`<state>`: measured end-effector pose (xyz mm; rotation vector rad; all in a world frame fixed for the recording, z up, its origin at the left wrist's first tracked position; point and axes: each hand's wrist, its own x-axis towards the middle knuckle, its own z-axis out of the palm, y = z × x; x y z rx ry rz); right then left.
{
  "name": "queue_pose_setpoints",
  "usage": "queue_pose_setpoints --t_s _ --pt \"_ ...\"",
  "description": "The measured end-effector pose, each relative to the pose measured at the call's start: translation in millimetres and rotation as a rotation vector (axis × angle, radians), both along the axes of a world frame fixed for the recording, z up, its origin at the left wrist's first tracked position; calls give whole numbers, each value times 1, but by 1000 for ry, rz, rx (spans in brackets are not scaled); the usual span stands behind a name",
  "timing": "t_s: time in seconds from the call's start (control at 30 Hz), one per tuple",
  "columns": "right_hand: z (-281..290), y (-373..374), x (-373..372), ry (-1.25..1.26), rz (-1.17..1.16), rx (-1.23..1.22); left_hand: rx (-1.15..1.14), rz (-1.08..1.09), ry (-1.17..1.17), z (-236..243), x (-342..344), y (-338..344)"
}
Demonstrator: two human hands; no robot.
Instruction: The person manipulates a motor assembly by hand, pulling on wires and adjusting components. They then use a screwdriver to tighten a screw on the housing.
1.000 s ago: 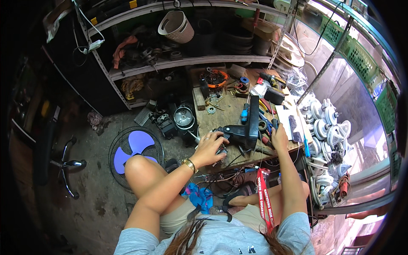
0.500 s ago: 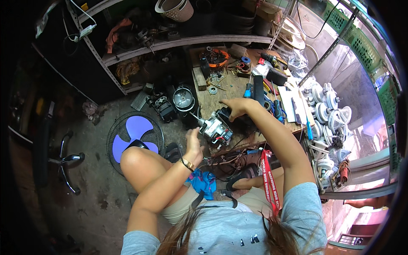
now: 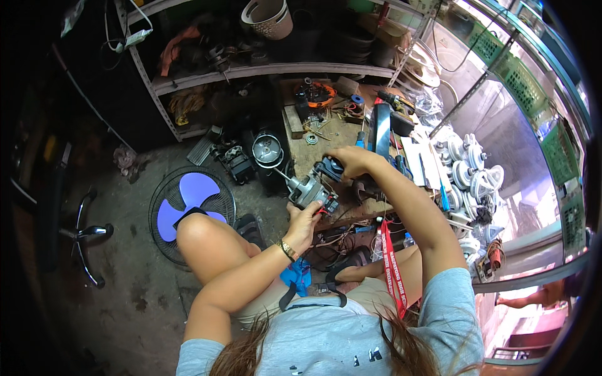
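Note:
A grey metal fan motor with a thin shaft and red wires rests at the near left edge of the wooden workbench. My left hand is closed round its near side, with the thumb by the wires. At the motor's far right side, the fingers of my right hand curl over a black plastic part. Whether that part is joined to the motor I cannot make out. A dark curved piece lies beneath my right forearm.
A caged fan with purple blades lies on the floor by my left knee. Left of the bench stands a round metal housing. Screwdrivers, a drill and an orange tray crowd the bench. White plastic parts are heaped at right.
My left hand has come up from beside the motor and closed on its near side. My right hand has stayed by the black part, its fingers now curled over it. The view has shifted slightly.

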<state>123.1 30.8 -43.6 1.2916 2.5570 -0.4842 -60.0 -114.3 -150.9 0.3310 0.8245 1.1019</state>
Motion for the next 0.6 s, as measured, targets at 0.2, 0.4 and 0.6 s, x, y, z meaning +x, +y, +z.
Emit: queue_pose_setpoints --t_s 0.2,0.4,0.6 --pt "48 -25 -1 475 -77 289 622 253 456 71 -33 11" --pt "51 -63 -43 1235 -461 228 1140 329 967 202 -97 32" --pt "32 -75 -98 1850 -535 156 1208 370 771 208 -104 59"
